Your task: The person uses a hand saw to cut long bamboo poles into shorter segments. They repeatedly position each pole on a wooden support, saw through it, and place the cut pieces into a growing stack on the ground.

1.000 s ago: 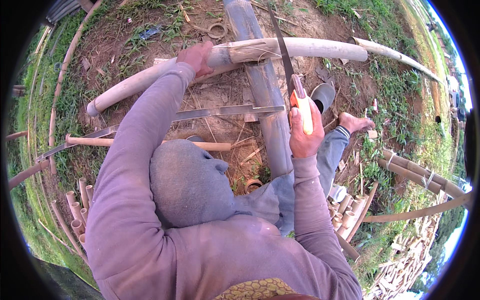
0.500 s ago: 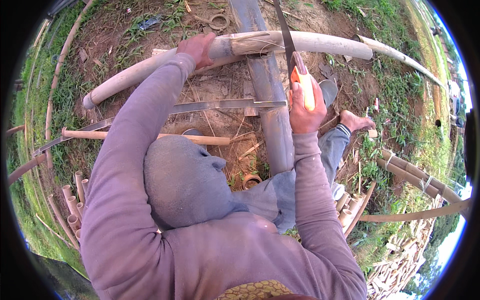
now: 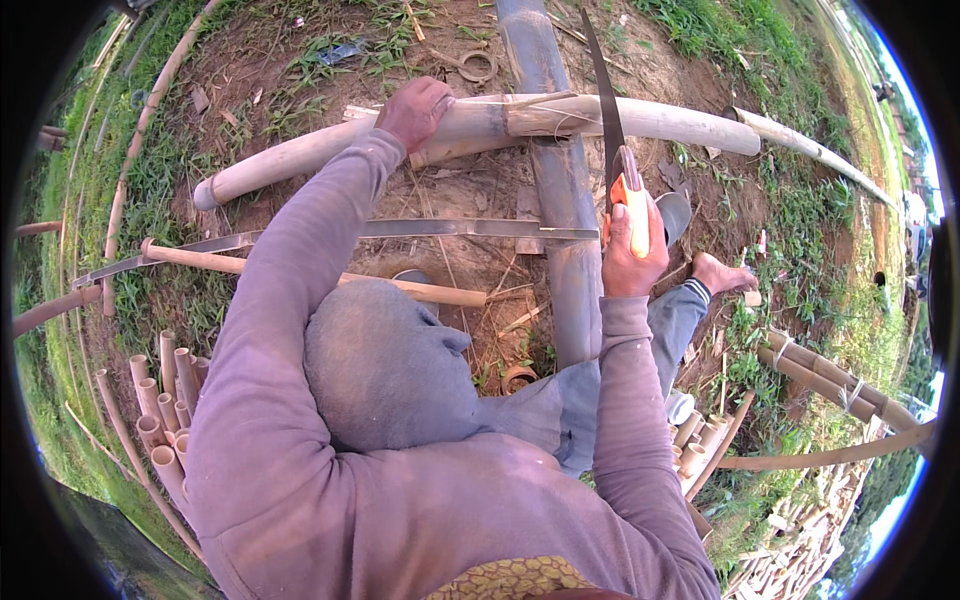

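My right hand (image 3: 635, 250) is closed around the orange-and-white handle of a hand saw (image 3: 630, 195). Its dark, narrow blade points away from me and crosses over a pale bamboo pole (image 3: 680, 121). Left of the blade, my left hand (image 3: 415, 112) grips that pole from above, fingers wrapped over it. The pole lies crosswise on a thicker grey pole (image 3: 568, 200), and its middle has a rough, split-looking patch. Whether the saw teeth touch the bamboo cannot be made out.
A long flat strip (image 3: 430, 229) and a thin bamboo stick (image 3: 440, 293) lie nearer me. Cut bamboo tubes (image 3: 165, 400) stand at the left, more (image 3: 700, 435) at the right. My bare foot (image 3: 720, 273) rests right of the grey pole. A bamboo ring (image 3: 477, 66) lies beyond.
The view has shifted, so the scene sits further right and mostly lower. The saw and both hands keep nearly the same places along the bamboo pole, both grips unchanged.
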The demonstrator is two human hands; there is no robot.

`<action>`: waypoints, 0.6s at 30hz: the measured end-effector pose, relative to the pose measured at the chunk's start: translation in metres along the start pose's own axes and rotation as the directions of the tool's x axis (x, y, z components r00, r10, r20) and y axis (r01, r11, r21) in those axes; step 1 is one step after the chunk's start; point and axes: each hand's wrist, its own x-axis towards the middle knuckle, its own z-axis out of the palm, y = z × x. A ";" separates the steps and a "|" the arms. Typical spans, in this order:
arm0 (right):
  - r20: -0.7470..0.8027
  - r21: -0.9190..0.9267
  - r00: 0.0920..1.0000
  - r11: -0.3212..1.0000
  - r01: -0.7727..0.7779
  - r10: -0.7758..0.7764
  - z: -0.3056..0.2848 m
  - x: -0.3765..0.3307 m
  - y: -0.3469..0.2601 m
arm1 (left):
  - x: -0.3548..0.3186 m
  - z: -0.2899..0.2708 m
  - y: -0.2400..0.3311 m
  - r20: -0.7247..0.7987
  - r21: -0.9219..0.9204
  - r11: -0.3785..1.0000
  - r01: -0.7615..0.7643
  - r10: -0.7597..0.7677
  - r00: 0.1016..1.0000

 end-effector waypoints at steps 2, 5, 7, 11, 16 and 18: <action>0.013 0.093 0.995 0.991 -0.098 0.097 0.000 -0.002 -0.001 | -0.002 -0.010 -0.002 0.007 0.030 0.999 -0.025 0.025 1.000; -0.006 0.013 1.000 1.000 -0.009 0.009 0.001 0.000 -0.002 | 0.006 -0.038 -0.004 0.008 0.088 0.992 0.091 -0.092 0.996; -0.005 -0.005 0.999 0.999 -0.037 0.037 -0.004 -0.002 0.001 | 0.013 -0.068 -0.031 -0.144 0.134 0.972 0.195 -0.176 0.974; 0.025 0.054 0.996 0.995 -0.084 0.082 0.004 -0.001 0.002 | -0.008 -0.154 -0.143 -0.836 0.194 0.585 0.787 -0.322 0.445; 0.005 0.027 0.999 0.998 -0.054 0.054 -0.005 0.006 -0.007 | 0.001 -0.094 -0.015 0.136 0.265 0.872 0.411 -0.456 0.879; 0.021 0.087 0.992 0.988 -0.128 0.127 -0.007 0.012 -0.003 | 0.008 -0.061 0.040 0.384 0.330 0.898 0.291 -0.409 0.828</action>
